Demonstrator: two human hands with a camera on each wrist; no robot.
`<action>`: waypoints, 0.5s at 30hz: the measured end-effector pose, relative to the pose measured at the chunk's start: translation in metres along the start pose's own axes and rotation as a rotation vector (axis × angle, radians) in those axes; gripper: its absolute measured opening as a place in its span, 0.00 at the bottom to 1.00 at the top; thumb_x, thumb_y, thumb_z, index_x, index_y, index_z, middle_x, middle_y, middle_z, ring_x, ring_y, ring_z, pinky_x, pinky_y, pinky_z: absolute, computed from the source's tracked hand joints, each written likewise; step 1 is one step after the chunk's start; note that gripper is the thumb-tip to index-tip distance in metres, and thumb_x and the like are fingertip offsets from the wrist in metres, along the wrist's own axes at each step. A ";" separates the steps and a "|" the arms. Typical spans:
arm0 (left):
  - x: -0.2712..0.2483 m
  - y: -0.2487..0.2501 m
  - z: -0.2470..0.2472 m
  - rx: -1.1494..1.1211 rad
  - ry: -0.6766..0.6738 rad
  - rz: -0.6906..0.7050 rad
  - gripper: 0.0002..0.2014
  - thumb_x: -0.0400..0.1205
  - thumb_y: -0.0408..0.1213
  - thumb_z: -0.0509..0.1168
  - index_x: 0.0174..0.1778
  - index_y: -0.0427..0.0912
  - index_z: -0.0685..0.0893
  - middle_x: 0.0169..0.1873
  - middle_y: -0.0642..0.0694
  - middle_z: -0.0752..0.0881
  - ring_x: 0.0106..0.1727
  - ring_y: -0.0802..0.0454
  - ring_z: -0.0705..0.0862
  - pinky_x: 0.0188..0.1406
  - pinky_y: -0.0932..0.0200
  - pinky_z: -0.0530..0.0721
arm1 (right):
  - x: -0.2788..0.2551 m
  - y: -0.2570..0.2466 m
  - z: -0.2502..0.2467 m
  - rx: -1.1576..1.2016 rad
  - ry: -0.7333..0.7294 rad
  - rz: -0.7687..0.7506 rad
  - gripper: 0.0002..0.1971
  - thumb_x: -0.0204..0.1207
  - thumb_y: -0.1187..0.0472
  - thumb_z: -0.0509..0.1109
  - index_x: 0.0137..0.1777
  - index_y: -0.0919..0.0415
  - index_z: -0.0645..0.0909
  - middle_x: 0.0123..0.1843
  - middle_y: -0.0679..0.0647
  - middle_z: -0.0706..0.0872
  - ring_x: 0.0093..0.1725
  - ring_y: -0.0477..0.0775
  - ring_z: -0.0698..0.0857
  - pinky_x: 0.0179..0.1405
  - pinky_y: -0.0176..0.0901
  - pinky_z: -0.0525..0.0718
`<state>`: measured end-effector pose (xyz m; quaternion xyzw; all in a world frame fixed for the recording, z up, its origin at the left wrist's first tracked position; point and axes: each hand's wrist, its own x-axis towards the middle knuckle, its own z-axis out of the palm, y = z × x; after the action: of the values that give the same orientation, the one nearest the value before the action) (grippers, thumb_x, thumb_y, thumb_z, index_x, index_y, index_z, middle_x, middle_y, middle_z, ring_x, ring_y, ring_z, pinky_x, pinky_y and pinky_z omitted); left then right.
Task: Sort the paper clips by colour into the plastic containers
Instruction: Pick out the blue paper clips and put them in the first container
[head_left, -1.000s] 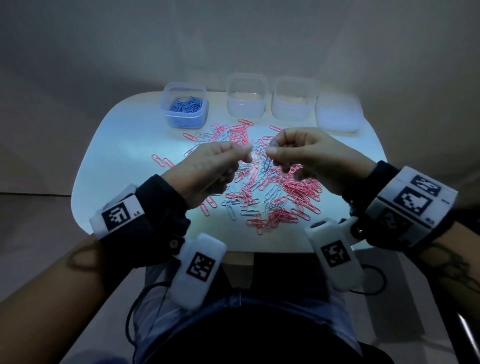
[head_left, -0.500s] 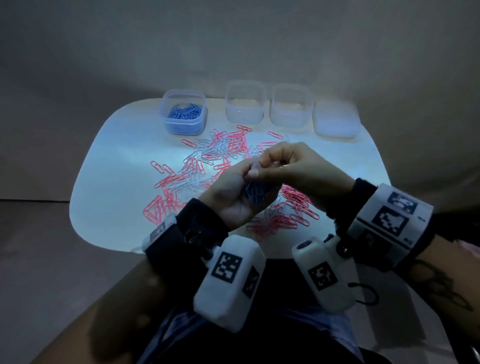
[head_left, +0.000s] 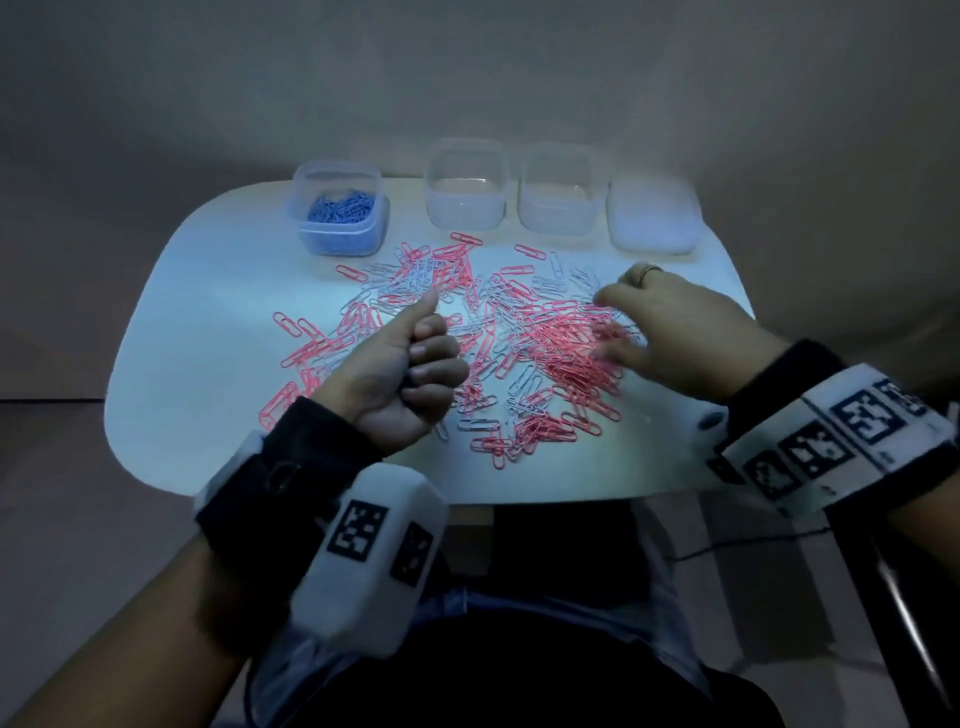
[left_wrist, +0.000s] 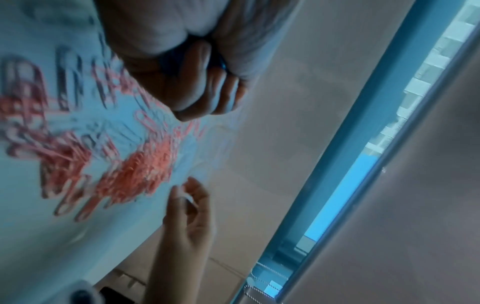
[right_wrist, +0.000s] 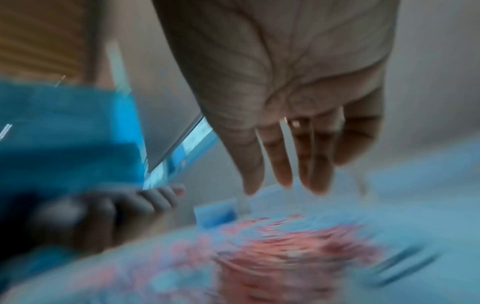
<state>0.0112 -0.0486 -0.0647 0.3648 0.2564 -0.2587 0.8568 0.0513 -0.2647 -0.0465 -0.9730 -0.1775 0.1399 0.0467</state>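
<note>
**Left fist over the clip pile, right hand spread above it**

Bench (head_left: 171, 364): white top with rounded corners, lit bluish. A broad scatter of paper clips (head_left: 519, 343) covered its middle, pink mixed with pale silver-grey ones; the pink lay thickest right of centre, thinner strands trailing off to the near left.

Containers: four in a row along the far edge. The far-left container (head_left: 337, 215) held a heap of blue clips (head_left: 340, 207). The two clear containers (head_left: 466, 187) next to it showed no clips that could be made out. The fourth, far right (head_left: 653, 215), looked frosted or lidded; contents could not be told.

Left hand (head_left: 402, 374): raised over the near-left part of the scatter, fingers curled tight into a fist, thumb sticking up. The left wrist view showed something dark blue caught between the curled fingers (left_wrist: 207, 88), most likely blue clips, though the blur left this unsure.

Right hand (head_left: 670, 332): palm down over the right side of the pile, fingers straight and spread, gripping nothing. Fingertips (right_wrist: 283, 176) sat just above the dense pink clips; touching or not could not be judged through motion blur. A ring (head_left: 649, 270) showed on one finger.

Hands well apart.
</note>
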 end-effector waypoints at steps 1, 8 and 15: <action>-0.001 0.000 -0.002 0.005 0.021 -0.001 0.29 0.84 0.53 0.53 0.15 0.46 0.66 0.11 0.53 0.61 0.11 0.63 0.60 0.07 0.74 0.48 | 0.000 0.000 0.001 -0.099 -0.075 -0.022 0.24 0.77 0.50 0.65 0.72 0.56 0.69 0.71 0.57 0.70 0.68 0.58 0.72 0.58 0.50 0.77; -0.007 0.003 0.000 0.068 0.087 0.024 0.20 0.84 0.51 0.52 0.27 0.47 0.66 0.12 0.53 0.66 0.09 0.63 0.65 0.04 0.76 0.59 | 0.016 -0.014 0.019 -0.142 -0.314 -0.279 0.36 0.78 0.42 0.60 0.82 0.45 0.47 0.84 0.58 0.43 0.83 0.58 0.46 0.79 0.57 0.59; -0.010 0.006 -0.007 0.112 0.108 0.040 0.20 0.84 0.50 0.52 0.27 0.47 0.65 0.12 0.52 0.64 0.07 0.62 0.62 0.05 0.74 0.54 | 0.019 0.006 0.009 -0.092 -0.349 -0.144 0.45 0.71 0.38 0.66 0.81 0.43 0.44 0.84 0.59 0.42 0.83 0.57 0.47 0.80 0.56 0.58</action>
<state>0.0061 -0.0372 -0.0592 0.4306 0.2800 -0.2357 0.8250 0.0682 -0.2633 -0.0612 -0.9198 -0.2585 0.2944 -0.0196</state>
